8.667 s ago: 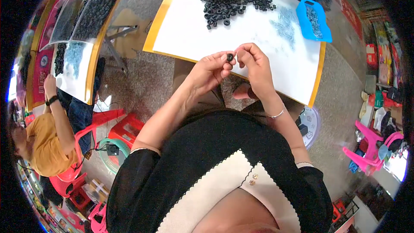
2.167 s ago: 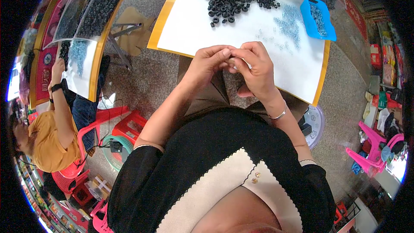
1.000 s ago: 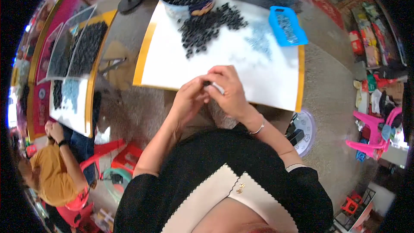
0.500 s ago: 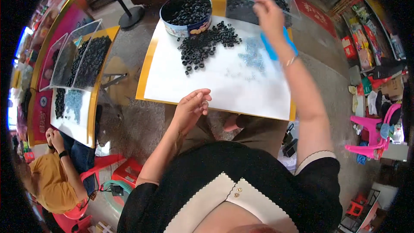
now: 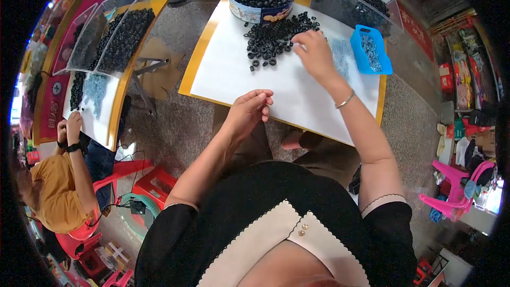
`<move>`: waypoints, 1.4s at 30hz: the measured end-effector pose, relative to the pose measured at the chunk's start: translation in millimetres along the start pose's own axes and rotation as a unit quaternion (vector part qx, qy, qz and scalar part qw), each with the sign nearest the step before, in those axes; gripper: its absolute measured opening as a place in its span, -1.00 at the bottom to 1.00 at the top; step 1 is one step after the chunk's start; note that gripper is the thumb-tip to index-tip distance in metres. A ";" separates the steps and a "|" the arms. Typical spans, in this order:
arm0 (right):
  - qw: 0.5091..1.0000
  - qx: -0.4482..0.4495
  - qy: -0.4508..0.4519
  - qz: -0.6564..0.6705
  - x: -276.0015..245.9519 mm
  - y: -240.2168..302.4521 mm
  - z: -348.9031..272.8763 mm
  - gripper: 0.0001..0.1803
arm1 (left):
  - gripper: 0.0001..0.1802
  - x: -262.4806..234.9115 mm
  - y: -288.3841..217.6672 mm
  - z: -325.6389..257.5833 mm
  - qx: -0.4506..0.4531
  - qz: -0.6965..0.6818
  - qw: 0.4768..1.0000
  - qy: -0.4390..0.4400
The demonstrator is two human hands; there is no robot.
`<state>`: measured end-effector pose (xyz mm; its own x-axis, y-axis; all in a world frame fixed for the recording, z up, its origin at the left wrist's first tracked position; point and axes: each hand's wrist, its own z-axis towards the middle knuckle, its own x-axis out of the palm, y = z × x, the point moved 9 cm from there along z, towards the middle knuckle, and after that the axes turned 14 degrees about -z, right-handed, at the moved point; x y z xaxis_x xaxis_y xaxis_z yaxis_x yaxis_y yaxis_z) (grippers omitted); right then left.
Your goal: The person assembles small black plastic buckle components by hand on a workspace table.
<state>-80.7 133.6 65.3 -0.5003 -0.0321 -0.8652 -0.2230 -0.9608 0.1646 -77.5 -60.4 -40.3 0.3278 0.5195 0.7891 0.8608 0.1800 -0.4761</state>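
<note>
Small black ring-shaped pieces (image 5: 268, 43) lie heaped on the white-topped table. My right hand (image 5: 317, 57) is at the right edge of this heap, thumb and forefinger slightly apart beside the nearest pieces. Nearer to me, my left hand (image 5: 248, 110) hovers by the table's front edge, fingers curled and the thumb against them; whatever they hold is too small or hidden. Small clear bluish pieces (image 5: 341, 56) are spread right of the heap. A blue tray (image 5: 359, 35) with more of the clear pieces sits at the table's right edge.
Behind the heap stands a round tin (image 5: 245, 10) of black pieces. A clear bin (image 5: 348, 8) of black pieces is at the back right. On the left, a person (image 5: 66, 191) sits at another table (image 5: 109, 111) with similar pieces. Pink stools (image 5: 451, 186) are far right.
My right hand has come left and toward me, from above the blue tray to the black heap. The tray is now uncovered. My left hand keeps its curled pose. The view has shifted.
</note>
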 end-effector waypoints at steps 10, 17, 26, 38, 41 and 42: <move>0.998 0.047 0.036 0.015 35.0 1.1 -19.4 -0.82 | -0.76 -9.0 2.6 -0.5 -0.003 -0.016 1.000 0.004; 0.898 0.217 0.047 0.380 -6.3 53.7 -82.5 -0.74 | -0.73 8.3 -6.6 -7.4 0.044 -0.006 0.999 -0.027; 0.946 0.139 0.006 0.294 -35.2 92.0 -92.9 -0.80 | -0.75 2.4 -5.2 -4.0 0.061 -0.055 0.997 0.013; 0.979 0.087 -0.016 0.186 -46.0 68.0 -137.4 -0.85 | -0.77 -4.4 -9.4 -7.8 0.096 0.048 0.993 -0.053; 0.979 0.189 -0.046 0.066 -60.4 7.3 -161.3 -0.90 | -0.78 1.4 -9.6 -9.9 0.099 0.052 0.991 -0.068; 0.973 0.218 -0.063 0.045 -67.4 -10.9 -165.5 -0.91 | -0.78 2.8 -7.8 -9.0 0.097 0.041 0.993 -0.063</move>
<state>93.8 100.6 43.4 -0.6271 -0.0496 -0.7773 -0.4937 -0.7467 0.4459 -79.8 -67.9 -30.8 0.3319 0.6364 0.6964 0.7387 0.2838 -0.6114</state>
